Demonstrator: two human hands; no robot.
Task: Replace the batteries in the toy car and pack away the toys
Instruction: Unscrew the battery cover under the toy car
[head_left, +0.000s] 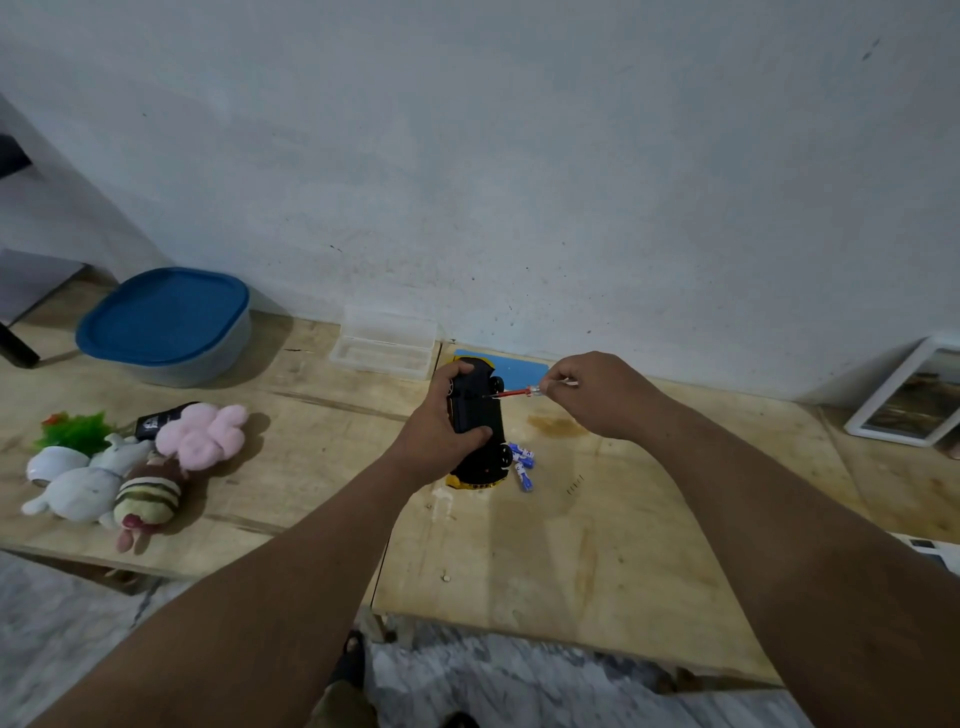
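So the toy car (478, 421) is flipped belly-up, black underside showing, with its near end resting on the wooden table (597, 545). The left hand (441, 426) is wrapped around the car, thumb across the underside and fingers curled over its far end. The right hand (592, 392), just right of the car, pinches a small red screwdriver (511, 393) whose tip touches the car's underside. A few blue-and-white batteries (522, 462) lie right beside the car's near end. Just behind the car there's a clear plastic case (384, 340) and a blue mat (519, 366). Well off to the car's left: a pile of plush toys (150, 467) and a tub with a blue lid (163, 322).
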